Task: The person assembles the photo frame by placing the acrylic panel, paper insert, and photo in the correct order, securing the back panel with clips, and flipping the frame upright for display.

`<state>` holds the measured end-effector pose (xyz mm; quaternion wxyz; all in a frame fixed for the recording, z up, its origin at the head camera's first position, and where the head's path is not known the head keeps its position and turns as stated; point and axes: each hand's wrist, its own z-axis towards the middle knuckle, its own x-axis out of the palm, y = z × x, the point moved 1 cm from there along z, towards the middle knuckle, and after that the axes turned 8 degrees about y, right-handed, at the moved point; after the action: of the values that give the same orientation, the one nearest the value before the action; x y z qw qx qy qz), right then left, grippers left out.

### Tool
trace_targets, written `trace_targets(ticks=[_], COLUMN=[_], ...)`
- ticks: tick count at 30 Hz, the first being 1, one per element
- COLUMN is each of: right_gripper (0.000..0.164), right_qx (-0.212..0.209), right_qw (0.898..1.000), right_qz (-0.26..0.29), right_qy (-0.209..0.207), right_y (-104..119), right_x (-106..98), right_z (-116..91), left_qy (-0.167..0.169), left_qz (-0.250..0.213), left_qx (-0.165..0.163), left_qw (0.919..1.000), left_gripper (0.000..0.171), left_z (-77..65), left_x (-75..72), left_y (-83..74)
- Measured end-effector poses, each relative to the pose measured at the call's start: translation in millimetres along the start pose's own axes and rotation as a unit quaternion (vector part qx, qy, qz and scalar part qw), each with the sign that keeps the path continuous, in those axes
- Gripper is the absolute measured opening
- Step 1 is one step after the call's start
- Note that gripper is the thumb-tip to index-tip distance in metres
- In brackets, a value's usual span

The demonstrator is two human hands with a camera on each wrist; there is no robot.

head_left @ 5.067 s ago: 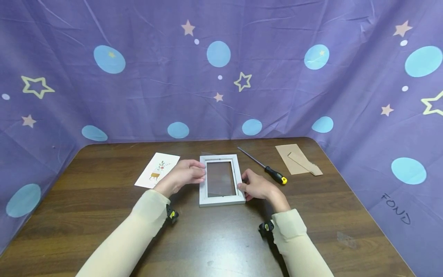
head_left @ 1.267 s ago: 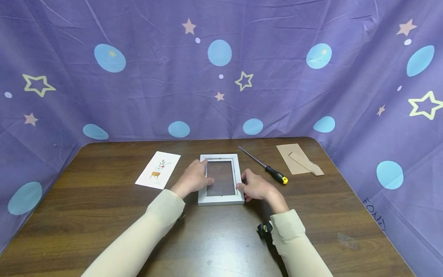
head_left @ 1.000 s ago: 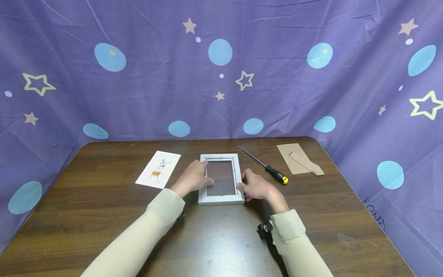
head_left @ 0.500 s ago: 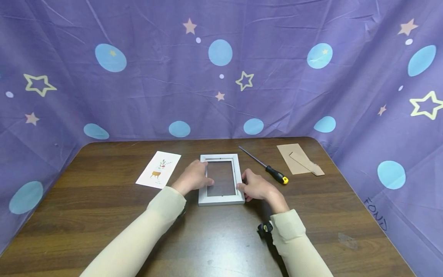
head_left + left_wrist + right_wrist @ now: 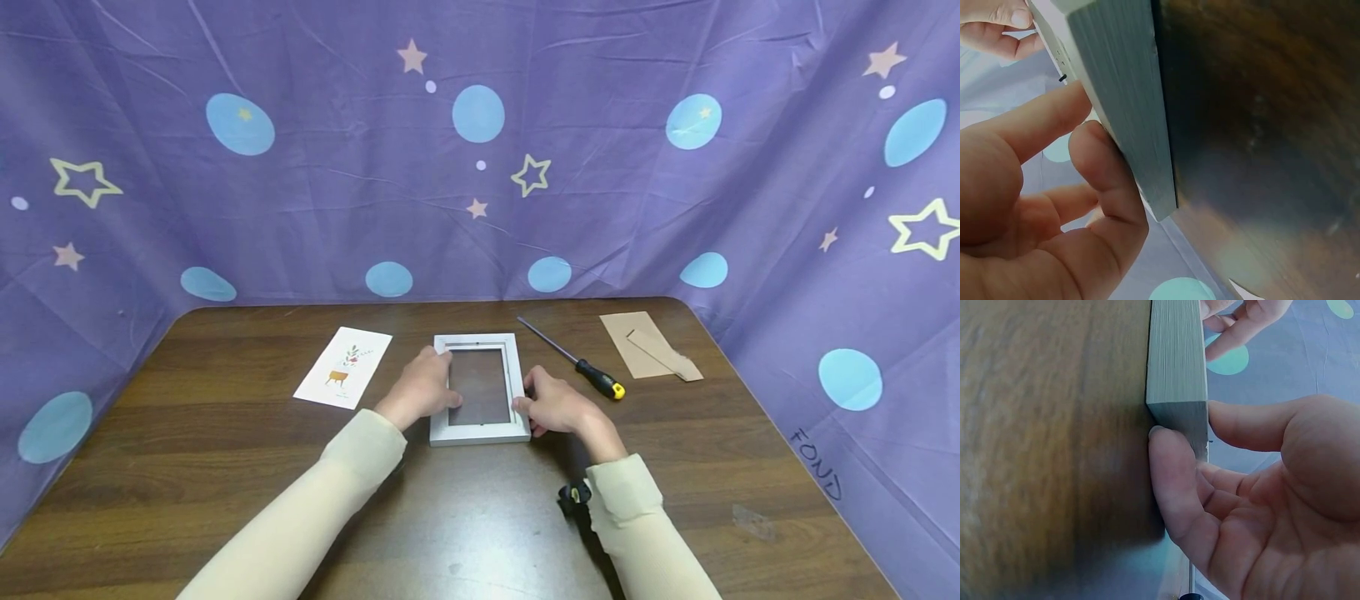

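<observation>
A white picture frame point(image 5: 482, 432) lies flat at the middle of the table in the head view, its recessed inner ledge facing up. Within its opening, a faint greyish sheen suggests a clear sheet point(image 5: 480, 385). My left hand point(image 5: 422, 385) rests over the frame's left side from above, thumb reaching across the opening and a finger near the upper left inner edge. In the left wrist view its fingertips are right at the frame's upper edge. My right hand point(image 5: 558, 404) grips the right side near the lower corner, thumb on top and bent fingers against the outer side.
Left of the frame lies a white card point(image 5: 343, 368) with a plant drawing. To the right are a screwdriver point(image 5: 596, 377) with a black-and-yellow handle, a tan board point(image 5: 628, 333) and a tan strip point(image 5: 663, 357) over it. Clear tape point(image 5: 752, 522) sticks to the table's right side.
Since the oldest frame, my left hand has moved from the frame's left edge to over its opening; the clear sheet's corner no longer sticks out at the top. The right hand keeps its grip.
</observation>
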<state>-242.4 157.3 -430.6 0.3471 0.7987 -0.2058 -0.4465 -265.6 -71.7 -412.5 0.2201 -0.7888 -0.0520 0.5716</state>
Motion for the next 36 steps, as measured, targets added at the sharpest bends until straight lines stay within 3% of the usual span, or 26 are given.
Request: trace_targets(ticks=[15, 20, 23, 29, 36], right_gripper=[0.026, 0.026, 0.026, 0.026, 0.026], right_qx=[-0.001, 0.002, 0.002, 0.004, 0.002], right_qw=[1.000, 1.000, 1.000, 1.000, 1.000], right_qz=[0.005, -0.001, -0.008, -0.010, -0.005], right_qy=[-0.001, 0.000, -0.001, -0.002, -0.003], right_y=[0.1, -1.2, -1.4, -0.4, -0.5], right_x=[0.4, 1.0, 0.5, -0.1, 0.5], right_z=[-0.8, 0.0, 0.7, 0.8, 0.5], left_qy=[0.013, 0.010, -0.008, -0.054, -0.061], left_qz=[-0.004, -0.033, -0.043, -0.049, 0.007], left_qx=[0.023, 0.058, 0.067, 0.048, -0.006], left_qw=[0.9996, 0.9977, 0.9968, 0.9962, 0.9981], left_gripper=[0.074, 0.072, 0.070, 0.070, 0.076], left_z=[-0.6, -3.3, -3.6, -10.6, -17.6], left_x=[-1.6, -6.8, -15.6, -37.9, -49.5], left_y=[4.6, 17.5, 29.2, 55.5, 82.5])
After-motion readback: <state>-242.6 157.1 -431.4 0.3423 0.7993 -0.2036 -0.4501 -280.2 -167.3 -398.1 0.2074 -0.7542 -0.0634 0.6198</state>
